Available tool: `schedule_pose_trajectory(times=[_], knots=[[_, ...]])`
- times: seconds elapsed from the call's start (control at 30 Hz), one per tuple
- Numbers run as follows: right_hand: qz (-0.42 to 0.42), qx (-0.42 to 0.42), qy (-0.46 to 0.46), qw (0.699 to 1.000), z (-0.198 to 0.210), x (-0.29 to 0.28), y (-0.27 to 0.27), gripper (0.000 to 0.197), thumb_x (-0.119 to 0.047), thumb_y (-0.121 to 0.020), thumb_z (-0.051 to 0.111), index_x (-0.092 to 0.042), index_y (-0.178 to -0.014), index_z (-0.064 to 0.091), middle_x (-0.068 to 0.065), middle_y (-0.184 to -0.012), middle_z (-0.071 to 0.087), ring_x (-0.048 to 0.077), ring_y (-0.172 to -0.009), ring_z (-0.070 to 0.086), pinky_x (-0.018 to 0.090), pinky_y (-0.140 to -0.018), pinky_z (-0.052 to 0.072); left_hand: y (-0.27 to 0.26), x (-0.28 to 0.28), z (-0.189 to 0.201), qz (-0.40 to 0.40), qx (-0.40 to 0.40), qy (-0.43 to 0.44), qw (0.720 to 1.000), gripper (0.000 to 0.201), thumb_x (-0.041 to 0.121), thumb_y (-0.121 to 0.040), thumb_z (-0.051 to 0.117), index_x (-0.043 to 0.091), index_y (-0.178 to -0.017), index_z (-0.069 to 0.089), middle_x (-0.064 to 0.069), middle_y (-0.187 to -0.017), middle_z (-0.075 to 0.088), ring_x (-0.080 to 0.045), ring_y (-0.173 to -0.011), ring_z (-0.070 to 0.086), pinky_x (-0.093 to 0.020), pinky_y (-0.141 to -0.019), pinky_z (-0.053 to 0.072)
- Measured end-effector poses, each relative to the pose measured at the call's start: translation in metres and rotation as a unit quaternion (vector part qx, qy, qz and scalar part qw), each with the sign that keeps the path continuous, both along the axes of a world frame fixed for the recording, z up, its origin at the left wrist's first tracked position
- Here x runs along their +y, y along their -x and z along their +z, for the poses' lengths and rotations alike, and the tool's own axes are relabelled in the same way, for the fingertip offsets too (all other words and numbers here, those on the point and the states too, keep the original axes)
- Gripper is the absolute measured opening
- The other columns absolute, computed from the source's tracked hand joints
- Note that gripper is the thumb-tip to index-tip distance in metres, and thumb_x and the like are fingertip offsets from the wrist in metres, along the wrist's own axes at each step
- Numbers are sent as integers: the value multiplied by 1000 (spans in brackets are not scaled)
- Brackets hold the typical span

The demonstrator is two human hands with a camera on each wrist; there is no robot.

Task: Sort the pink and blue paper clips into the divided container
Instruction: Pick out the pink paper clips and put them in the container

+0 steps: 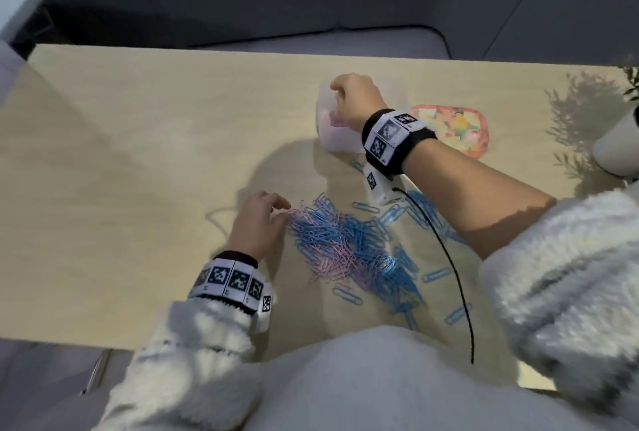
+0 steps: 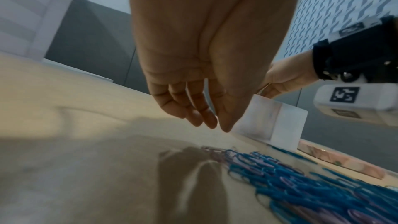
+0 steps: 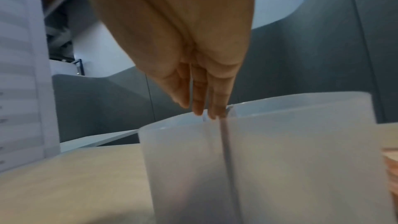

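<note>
A tangled pile of blue and pink paper clips [image 1: 345, 244] [image 2: 301, 185] lies mid-table, with loose blue clips [image 1: 435, 273] scattered to its right. My left hand [image 1: 262, 219] [image 2: 213, 123] hovers at the pile's left edge, fingers relaxed, holding nothing I can see. The translucent divided container [image 1: 333, 145] [image 2: 277, 125] [image 3: 290, 159] stands farther back. Pink clips [image 1: 332, 119] show in its left compartment. My right hand [image 1: 352, 98] [image 3: 202, 108] hangs over its rim near the divider with straight fingers [image 3: 199, 101] pointing down and nothing between them.
A pink oval tray [image 1: 456, 129] of colourful bits sits right of the container. A white pot [image 1: 619, 143] with a plant stands at the table's right edge. A black cable [image 1: 453, 275] trails from my right wrist across the clips. Bare wood [image 1: 138, 154] spreads left.
</note>
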State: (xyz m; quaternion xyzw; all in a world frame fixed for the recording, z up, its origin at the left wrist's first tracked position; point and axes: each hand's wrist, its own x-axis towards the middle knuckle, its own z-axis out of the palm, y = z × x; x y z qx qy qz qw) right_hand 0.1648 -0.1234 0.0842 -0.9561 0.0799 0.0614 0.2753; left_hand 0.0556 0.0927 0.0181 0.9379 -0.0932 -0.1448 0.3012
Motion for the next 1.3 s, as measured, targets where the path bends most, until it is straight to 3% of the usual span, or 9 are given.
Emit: schedule_pose_trajectory(times=[0.13, 0.23, 0.37, 0.53, 0.63, 0.77, 0.9, 1.1, 1.3], knots=[[88, -116, 52, 988, -9, 16, 45, 24, 0, -88, 50, -2, -109, 61, 16, -111, 61, 31, -102, 57, 32, -88, 43, 8, 1, -3, 44, 8, -4, 999, 14, 22, -85, 62, 13, -95, 64, 1, -90, 50, -19, -86, 53, -28, -77, 42], [130, -4, 19, 991, -34, 31, 95, 15, -14, -89, 49, -9, -94, 63, 9, -96, 66, 27, -90, 60, 33, -79, 46, 13, -8, -6, 62, 3, -9, 998, 19, 30, -80, 66, 15, -90, 59, 1, -86, 49, -20, -82, 54, -29, -73, 42], [124, 102, 28, 987, -66, 35, 121, 24, -31, -85, 60, -11, -98, 57, 11, -105, 59, 29, -95, 56, 39, -81, 45, 18, -19, -13, 82, 20, -25, 996, 33, 39, -72, 71, 19, -85, 49, 1, -91, 51, -20, -84, 54, -34, -76, 47], [36, 98, -2, 995, -75, 12, 121, 10, -15, -86, 56, -9, -93, 58, 12, -103, 62, 30, -96, 58, 35, -82, 45, 23, -17, -17, 68, 58, -4, 996, 41, 34, -65, 79, 14, -89, 53, -1, -92, 52, -18, -84, 52, -34, -77, 47], [-23, 59, 13, 998, -74, -7, 120, 15, -10, -84, 52, -9, -94, 63, 13, -105, 62, 32, -100, 57, 39, -84, 49, 23, -10, -16, 102, 40, 52, 993, 25, 30, -76, 72, 15, -87, 55, 1, -85, 53, -13, -73, 52, -25, -68, 44], [74, 25, 43, 996, -65, 4, 110, 24, -9, -89, 50, -8, -108, 64, 11, -114, 57, 29, -111, 49, 40, -91, 43, 8, -3, -13, 98, 4, 38, 994, 16, 18, -87, 60, 12, -101, 62, 0, -99, 53, -12, -84, 53, -23, -82, 44], [188, 39, 38, 981, -66, 31, 97, 25, -14, -88, 57, -11, -110, 66, 9, -112, 59, 26, -109, 52, 37, -89, 44, -3, -9, -8, 52, -4, 16, 998, 19, 21, -85, 63, 10, -100, 63, 1, -96, 53, -14, -85, 55, -23, -81, 44], [169, 83, 32, 982, -72, 38, 95, 11, -13, -85, 59, -6, -92, 65, 13, -107, 62, 29, -101, 57, 37, -86, 45, -13, -31, -10, -2, 15, -94, 995, 17, 21, -84, 64, 5, -89, 61, -8, -91, 54, -28, -92, 56, -34, -78, 41], [168, 104, 9, 980, -80, 33, 106, 15, -3, -87, 47, -6, -100, 53, 17, -110, 59, 33, -101, 55, 38, -83, 42, -12, -36, -21, -19, 10, -138, 990, 18, 16, -90, 53, 1, -99, 54, -18, -106, 58, -33, -99, 54, -40, -84, 43]])
